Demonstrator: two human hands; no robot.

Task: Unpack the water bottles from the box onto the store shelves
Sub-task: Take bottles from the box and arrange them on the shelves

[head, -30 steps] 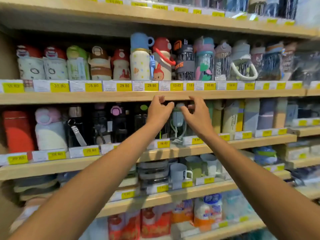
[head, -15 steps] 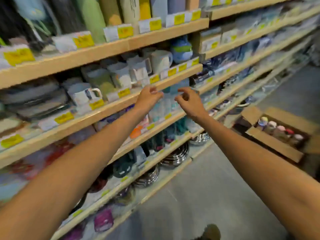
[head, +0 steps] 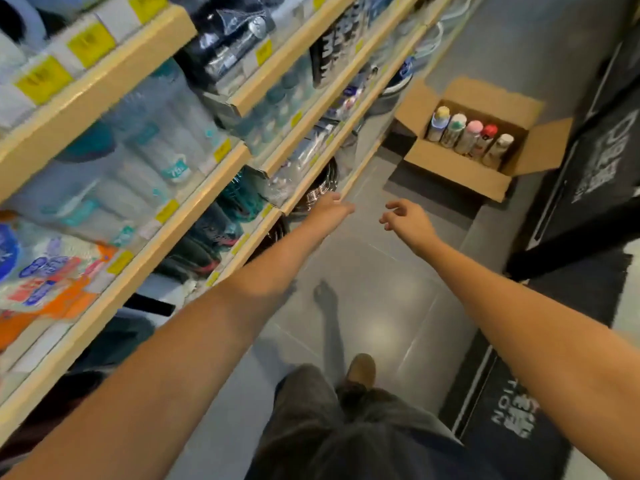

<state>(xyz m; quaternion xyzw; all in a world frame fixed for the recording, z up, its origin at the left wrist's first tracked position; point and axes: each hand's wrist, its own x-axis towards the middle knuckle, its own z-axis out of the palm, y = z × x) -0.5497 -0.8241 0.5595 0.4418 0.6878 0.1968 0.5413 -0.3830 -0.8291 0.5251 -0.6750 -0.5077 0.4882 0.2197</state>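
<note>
Box (head: 460, 174): open cardboard, on floor, upper right of frame, well apart from both hands. Bottles (head: 468, 135): five, upright in a row inside, caps up. Right hand (head: 403, 221): empty, fingers loosely curled, centre frame; nearer the box, which lies up and to the right of it. Left hand (head: 330, 206): empty, fingers loose, beside lower shelf (head: 311, 188) edge. Next pick judged to favour right hand.

Both bare arms stretch forward, side by side and apart. The left hand (head: 330, 206) is empty with fingers extended; the right hand (head: 405, 220) is empty, fingers loosely curled.
</note>
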